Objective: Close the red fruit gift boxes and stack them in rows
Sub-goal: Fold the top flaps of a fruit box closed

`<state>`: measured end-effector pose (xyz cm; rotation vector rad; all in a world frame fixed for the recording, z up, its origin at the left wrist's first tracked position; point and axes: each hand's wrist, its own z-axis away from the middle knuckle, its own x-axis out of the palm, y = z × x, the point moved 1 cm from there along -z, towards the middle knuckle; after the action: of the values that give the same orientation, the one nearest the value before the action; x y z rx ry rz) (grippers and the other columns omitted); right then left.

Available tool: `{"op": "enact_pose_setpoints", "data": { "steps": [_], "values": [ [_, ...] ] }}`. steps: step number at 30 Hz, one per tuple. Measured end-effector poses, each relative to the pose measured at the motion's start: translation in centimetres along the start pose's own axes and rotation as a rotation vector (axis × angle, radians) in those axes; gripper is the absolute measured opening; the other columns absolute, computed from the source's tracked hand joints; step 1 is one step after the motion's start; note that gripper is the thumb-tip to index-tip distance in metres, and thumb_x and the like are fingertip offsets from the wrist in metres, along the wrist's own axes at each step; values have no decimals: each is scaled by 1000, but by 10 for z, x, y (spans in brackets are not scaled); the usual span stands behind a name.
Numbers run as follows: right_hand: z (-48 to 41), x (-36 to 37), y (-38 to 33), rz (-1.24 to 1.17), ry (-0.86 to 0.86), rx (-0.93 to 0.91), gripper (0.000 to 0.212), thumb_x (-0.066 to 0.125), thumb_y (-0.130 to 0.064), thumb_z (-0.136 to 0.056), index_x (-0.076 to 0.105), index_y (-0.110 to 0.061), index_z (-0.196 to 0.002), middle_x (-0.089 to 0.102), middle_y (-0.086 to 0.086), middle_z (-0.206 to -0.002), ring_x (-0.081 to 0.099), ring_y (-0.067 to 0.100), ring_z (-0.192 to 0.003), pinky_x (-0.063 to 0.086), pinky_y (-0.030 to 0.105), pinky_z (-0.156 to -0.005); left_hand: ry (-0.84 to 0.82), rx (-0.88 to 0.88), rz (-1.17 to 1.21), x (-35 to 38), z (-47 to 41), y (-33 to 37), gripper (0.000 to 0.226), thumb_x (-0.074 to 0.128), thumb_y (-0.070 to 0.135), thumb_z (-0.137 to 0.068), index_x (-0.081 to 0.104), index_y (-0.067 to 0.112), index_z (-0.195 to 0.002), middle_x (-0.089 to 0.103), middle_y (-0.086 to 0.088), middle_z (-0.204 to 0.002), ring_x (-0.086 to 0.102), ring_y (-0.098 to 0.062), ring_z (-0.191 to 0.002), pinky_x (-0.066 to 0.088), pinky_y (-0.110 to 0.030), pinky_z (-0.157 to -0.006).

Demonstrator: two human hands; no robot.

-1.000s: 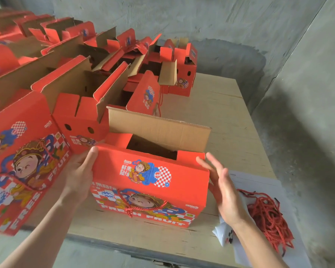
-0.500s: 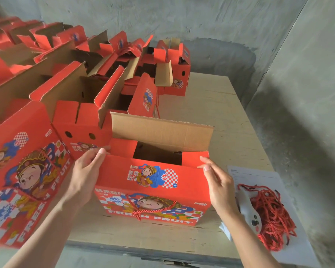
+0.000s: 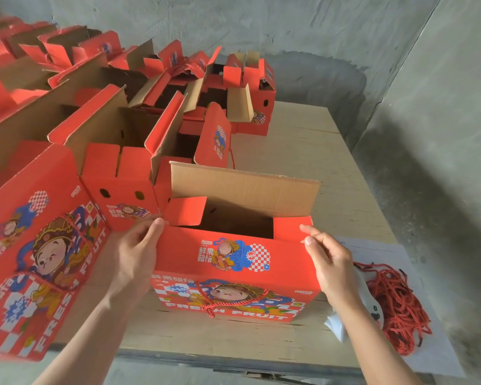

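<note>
Far left, a large box (image 3: 39, 245) with the cartoon print tilts toward the camera, in the same spot as half a second ago. Its left and lower edges run out of frame. Behind it, the rows of open boxes (image 3: 139, 112) reach back along the table (image 3: 303, 151), and the farthest ones at top left are too blurred to count.

On to the left hand (image 3: 139, 254)! A second ago it lay flat against the side of the front box (image 3: 233, 262). Now it has climbed, its fingers bent onto the top left corner and gripping the edge there. Its thumb is hard to make out behind the fingers.

The front box sits at the near edge of the table, between the two hands, barely shifted. Its back flap (image 3: 245, 190) stands upright as before, and both side flaps (image 3: 185, 211) are folded inward. The inside is too dark to read.

The right hand (image 3: 331, 262) hung open and clear of the box a second ago. It now pinches the top right corner between forefinger and thumb.

Further right, a white bag (image 3: 342, 326) is partly hidden by the right wrist. Red cords (image 3: 395, 304) are heaped on a white sheet (image 3: 386, 251), whose lower corner is cut off.
</note>
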<state>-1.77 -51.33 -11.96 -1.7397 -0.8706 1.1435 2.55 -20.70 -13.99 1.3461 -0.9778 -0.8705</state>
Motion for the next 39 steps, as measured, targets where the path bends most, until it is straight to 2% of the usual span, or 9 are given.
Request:
{"op": "enact_pose_setpoints", "data": {
  "steps": [4,8,13,18,21,26,31,36,39],
  "values": [
    [0,0,-3,39,-33,12,8,57,0,-90,63,1,-85,65,-4,-116,56,-11,-101,37,2,-81,-15,-16,8,-3,-2,-1,20,63,10,-88,67,29,-83,67,11,-83,60,-9,-77,50,-23,-65],
    [1,1,-2,-6,-24,-31,19,55,8,-88,55,-4,-103,57,2,-126,51,0,-118,36,11,-100,-58,-126,19,-6,-9,5,18,63,6,-87,63,25,-87,65,5,-79,62,-2,-62,49,-19,-52],
    [-1,2,-1,7,-37,-14,28,55,8,-87,52,-7,-111,54,0,-128,52,4,-118,38,4,-89,-109,-44,-128,0,-13,14,15,59,7,-90,64,20,-85,62,1,-84,54,-15,-76,43,-30,-68],
    [-20,-5,-4,10,-121,116,82,61,7,-84,17,-19,-148,24,-8,-151,29,6,-130,32,24,-103,-100,47,-356,5,-21,24,12,67,6,-84,61,15,-78,58,6,-79,52,-11,-68,43,-26,-60],
    [-35,-9,-7,-102,-302,209,100,58,13,-84,-7,-26,-150,15,-7,-156,21,1,-133,28,24,-105,-115,-47,-320,11,-24,22,26,62,5,-87,54,16,-109,56,4,-98,55,-10,-75,44,-25,-57],
    [-39,-12,-4,-100,-353,151,82,58,18,-80,27,-23,-144,44,3,-139,50,5,-112,44,9,-83,-236,-3,-196,9,-24,17,78,50,-11,-89,19,28,-149,42,10,-134,50,-13,-112,50,-21,-76],
    [-31,-15,0,-51,-372,27,55,61,15,-80,52,-17,-124,43,0,-143,41,8,-131,33,25,-110,-337,172,-306,8,-21,21,83,42,-25,-80,40,38,-133,49,10,-131,48,-10,-121,48,-10,-85],
    [-39,-25,0,66,-587,31,67,77,-26,-77,40,-35,-132,25,-20,-149,21,-11,-136,20,12,-108,-423,98,-244,7,-17,25,64,51,-12,-87,47,36,-128,53,1,-129,55,-19,-113,55,-24,-83],
    [-42,-23,-3,90,-565,11,45,61,-37,-88,44,-39,-130,24,-19,-150,17,-13,-136,17,5,-104,-489,50,-309,3,-17,26,80,82,27,-66,43,33,-134,49,3,-131,52,-21,-119,49,-38,-94]
  ]
}}
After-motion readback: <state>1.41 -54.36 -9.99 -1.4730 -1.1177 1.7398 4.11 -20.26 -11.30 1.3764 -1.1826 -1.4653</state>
